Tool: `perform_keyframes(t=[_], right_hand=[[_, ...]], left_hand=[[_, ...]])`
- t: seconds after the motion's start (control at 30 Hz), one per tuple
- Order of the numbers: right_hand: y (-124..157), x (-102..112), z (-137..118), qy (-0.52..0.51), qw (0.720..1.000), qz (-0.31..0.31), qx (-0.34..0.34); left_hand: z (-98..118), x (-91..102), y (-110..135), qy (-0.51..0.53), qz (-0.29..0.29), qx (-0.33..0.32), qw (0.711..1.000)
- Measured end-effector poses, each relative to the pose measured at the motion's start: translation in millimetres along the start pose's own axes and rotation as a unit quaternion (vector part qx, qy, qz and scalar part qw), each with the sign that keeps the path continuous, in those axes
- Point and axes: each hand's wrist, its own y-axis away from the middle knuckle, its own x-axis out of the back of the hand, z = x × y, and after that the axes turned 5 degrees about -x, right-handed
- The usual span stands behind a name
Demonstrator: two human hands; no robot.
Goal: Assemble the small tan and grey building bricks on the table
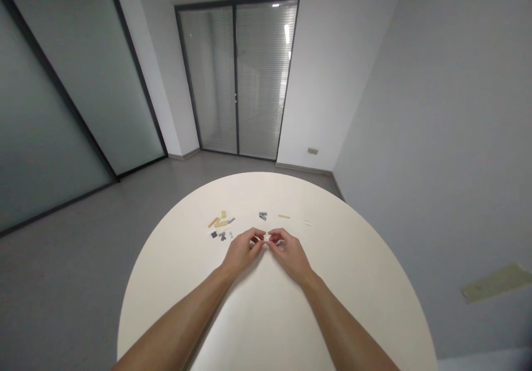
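L hand (241, 251) & R hand (290, 254) are both curled, fingers pinching a small pale piece (266, 237) btwn them, roughly mid-table on a round white table (316, 293). Piece too small to make out in detail; can't tell if it touches the top.

Toward far edge, left of the hands: tan bricks (219, 221), dark grey bits (214, 234) & a small white bit (230, 234), the last just beyond L hand. Straight ahead of hands, a grey brick (262, 216). To its right, a thin tan strip (284, 216), then a tiny pale strip (307, 223).
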Motion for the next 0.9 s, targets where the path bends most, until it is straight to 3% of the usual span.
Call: perform_keyframes(t=[0.47, 0.9], right_hand=[[2.0, -0.8, 2.2, -0.064, 0.997, -0.01, -0.046], [0.8, 0.0, 1.5, -0.077, 0.996, -0.017, -0.048]], left_hand=[[-8.2, -3.8, 0.0, 0.038, -0.012, 0.038, 0.998], [-7.5, -3.8, -0.5, 0.031, -0.012, 0.047, 0.998]])
